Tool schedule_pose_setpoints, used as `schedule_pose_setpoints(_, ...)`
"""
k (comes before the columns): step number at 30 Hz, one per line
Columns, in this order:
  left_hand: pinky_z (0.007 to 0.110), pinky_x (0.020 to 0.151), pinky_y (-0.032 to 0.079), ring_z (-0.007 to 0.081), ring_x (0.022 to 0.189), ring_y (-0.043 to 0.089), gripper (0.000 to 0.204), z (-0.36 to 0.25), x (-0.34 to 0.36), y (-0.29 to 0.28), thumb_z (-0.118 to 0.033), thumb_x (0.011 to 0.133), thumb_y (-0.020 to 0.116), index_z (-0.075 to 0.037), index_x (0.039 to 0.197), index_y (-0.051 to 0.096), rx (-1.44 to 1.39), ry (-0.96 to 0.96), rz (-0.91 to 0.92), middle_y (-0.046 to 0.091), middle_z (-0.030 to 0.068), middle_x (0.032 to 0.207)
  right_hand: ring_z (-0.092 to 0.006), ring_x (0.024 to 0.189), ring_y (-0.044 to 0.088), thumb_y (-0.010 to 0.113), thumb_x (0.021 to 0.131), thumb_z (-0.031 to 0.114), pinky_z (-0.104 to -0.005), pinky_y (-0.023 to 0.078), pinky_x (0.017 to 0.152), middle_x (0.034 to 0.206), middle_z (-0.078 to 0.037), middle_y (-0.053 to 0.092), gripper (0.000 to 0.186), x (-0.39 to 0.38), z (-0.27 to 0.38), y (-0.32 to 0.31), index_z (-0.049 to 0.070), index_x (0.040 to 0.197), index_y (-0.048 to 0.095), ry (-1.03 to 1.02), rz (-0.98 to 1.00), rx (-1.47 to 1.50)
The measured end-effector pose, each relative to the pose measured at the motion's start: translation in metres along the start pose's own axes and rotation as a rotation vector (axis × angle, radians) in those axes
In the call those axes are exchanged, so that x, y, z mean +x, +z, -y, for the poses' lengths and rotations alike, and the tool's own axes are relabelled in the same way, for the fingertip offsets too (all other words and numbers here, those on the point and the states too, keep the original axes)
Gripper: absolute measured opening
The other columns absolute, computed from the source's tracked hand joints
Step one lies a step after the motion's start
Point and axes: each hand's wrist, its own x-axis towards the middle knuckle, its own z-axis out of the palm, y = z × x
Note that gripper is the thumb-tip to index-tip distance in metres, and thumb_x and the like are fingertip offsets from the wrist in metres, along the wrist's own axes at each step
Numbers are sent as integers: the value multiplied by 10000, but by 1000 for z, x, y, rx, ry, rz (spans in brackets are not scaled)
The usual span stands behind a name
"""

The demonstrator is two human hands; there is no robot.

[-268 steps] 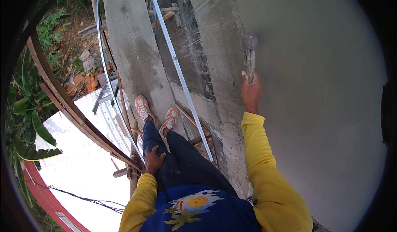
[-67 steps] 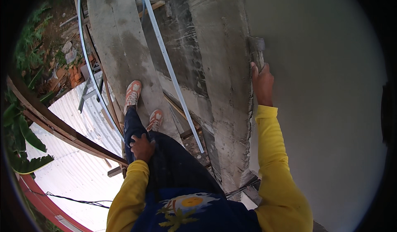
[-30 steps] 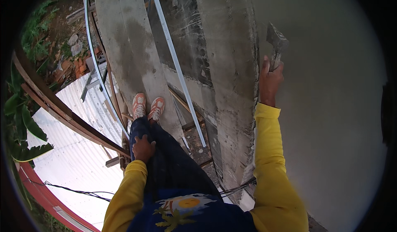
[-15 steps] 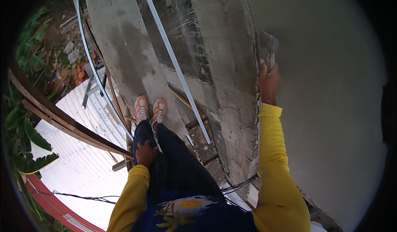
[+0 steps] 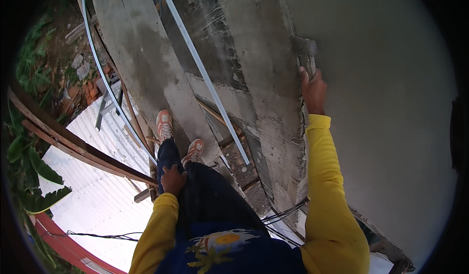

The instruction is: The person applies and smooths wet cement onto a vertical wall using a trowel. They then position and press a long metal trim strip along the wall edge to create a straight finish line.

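My right hand (image 5: 313,89) grips the handle of a plastering trowel (image 5: 306,52), whose grey blade lies against the edge of a smooth grey plastered wall (image 5: 386,103). My left hand (image 5: 173,180) rests on my left thigh, fingers curled over the dark trousers, holding nothing. I stand on a cement-stained plank (image 5: 146,68) high above the ground, my two orange shoes (image 5: 178,137) near its lower end. Both arms wear yellow sleeves.
A long pale metal strip (image 5: 202,73) runs diagonally beside the rough concrete ledge (image 5: 264,98). A thin hose (image 5: 100,68) curves along the plank's left. Below lie a white corrugated roof (image 5: 97,191), a wooden beam (image 5: 73,147), rubble and green leaves. Cables (image 5: 283,213) hang near my waist.
My right hand has slid the trowel a little along the wall's edge, its blade now turned flatter against the plaster. My feet have shifted slightly apart. The left hand stays on my thigh.
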Motion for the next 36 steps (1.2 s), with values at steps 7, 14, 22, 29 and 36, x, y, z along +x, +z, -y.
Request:
schedule_pose_setpoints(7, 585, 996, 545, 564, 1185, 635, 687, 5, -10, 37, -515, 902, 760, -134, 1440, 567, 59, -13, -23, 438, 340, 1500, -506, 828, 719, 678, 1017, 444, -521, 554, 725, 845, -272, 725, 495, -6, -8, 17, -38, 1118, 627, 19, 3, -58)
schedule_pose_setpoints(14, 592, 1017, 524, 590, 1213, 597, 615, 2, -31, 69, -423, 900, 768, -129, 1409, 587, 42, -51, -81, 433, 305, 1492, -462, 823, 733, 679, 1022, 410, -502, 555, 744, 847, -256, 728, 459, -38, -12, 3, -41, 1099, 635, -16, -141, 246)
schedule_pose_setpoints(22, 596, 999, 536, 590, 1234, 584, 608, -4, -31, 82, -419, 903, 772, -131, 1403, 582, 38, -48, -115, 408, 309, 1527, -409, 757, 744, 706, 1016, 385, -473, 556, 704, 821, -243, 721, 433, -41, -15, 0, -42, 1033, 635, -102, -176, 136)
schedule_pose_setpoints(29, 596, 988, 542, 591, 1230, 586, 596, -3, -36, 93, -426, 913, 765, -125, 1393, 580, 29, -70, -103, 390, 307, 1537, -398, 769, 763, 691, 1017, 445, -478, 569, 695, 779, -227, 729, 507, -55, -24, -10, -57, 1068, 644, -58, -215, 344)
schedule_pose_setpoints(36, 596, 987, 542, 583, 1210, 600, 567, -2, -39, 96, -415, 926, 755, -120, 1378, 585, 27, -87, -101, 391, 307, 1539, -389, 770, 763, 695, 1010, 459, -475, 571, 704, 782, -234, 725, 519, -61, -37, -1, -54, 1079, 663, -27, -104, 235)
